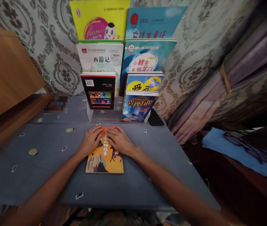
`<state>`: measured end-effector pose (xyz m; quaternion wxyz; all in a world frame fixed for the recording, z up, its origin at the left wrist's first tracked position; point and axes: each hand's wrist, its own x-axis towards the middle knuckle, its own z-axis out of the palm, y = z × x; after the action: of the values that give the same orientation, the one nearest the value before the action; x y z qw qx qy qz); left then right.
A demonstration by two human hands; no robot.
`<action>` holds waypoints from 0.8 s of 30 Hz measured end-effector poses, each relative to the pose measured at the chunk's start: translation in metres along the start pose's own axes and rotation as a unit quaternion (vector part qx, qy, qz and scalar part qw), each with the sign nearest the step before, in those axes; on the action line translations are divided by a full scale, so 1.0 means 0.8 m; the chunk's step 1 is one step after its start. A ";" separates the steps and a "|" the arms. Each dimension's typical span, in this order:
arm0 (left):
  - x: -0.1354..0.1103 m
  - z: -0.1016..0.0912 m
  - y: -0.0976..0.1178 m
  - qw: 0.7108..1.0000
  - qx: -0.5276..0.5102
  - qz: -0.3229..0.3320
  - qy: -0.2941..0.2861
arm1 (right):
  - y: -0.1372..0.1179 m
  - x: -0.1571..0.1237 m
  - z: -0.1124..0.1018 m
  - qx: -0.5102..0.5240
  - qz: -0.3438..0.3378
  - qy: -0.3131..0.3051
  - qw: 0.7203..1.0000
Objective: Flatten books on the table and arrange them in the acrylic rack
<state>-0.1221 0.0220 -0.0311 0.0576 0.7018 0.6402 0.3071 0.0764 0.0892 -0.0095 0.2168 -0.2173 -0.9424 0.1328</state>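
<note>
Lying flat and closed on a table covered in blue-grey printed cloth (49, 157), just in front of a clear acrylic book stand (90, 115): a thin orange-yellow paperback book (105, 159). Faces cover up, bottom edge toward the wearer, almost square to the stand. Turns red-orange in a band along the top, warm yellow-orange below. Carries a vertical column of white Chinese characters down the middle, uppermost part overlapped by fingers. Shows robed figures in grey, black and pale tones at lower left, and a dark, thin-legged drawing near the right edge, partly covered. Looks smooth and unbent, with straight lower corners and a pale edge of pages along the bottom.

Resting palm down over the upper left edge: the bare left hand (93, 139), fingers loosely extended and close together, thumb position too unclear to tell. Spread across the upper right: the bare right hand (118, 140), fingers stretched over the cover, laid flat rather than gripping. Behind, in the stand's front row: a black book (100, 86) and a dark blue illustrated book (137, 108).
</note>
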 end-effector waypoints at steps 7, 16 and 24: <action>-0.001 -0.003 0.004 1.000 0.013 -0.004 -0.008 | 0.002 -0.009 0.002 -0.023 0.109 0.026 0.993; -0.001 -0.003 0.004 1.000 0.027 -0.002 -0.011 | -0.003 -0.015 0.001 -0.016 0.166 0.058 0.984; 0.001 -0.004 0.011 0.998 0.054 0.005 -0.028 | 0.006 -0.016 0.004 0.022 0.156 0.087 0.984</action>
<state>-0.1162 0.0203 -0.0239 0.0365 0.7153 0.6505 0.2526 0.0868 0.0870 -0.0181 0.2797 -0.3676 -0.8713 0.1660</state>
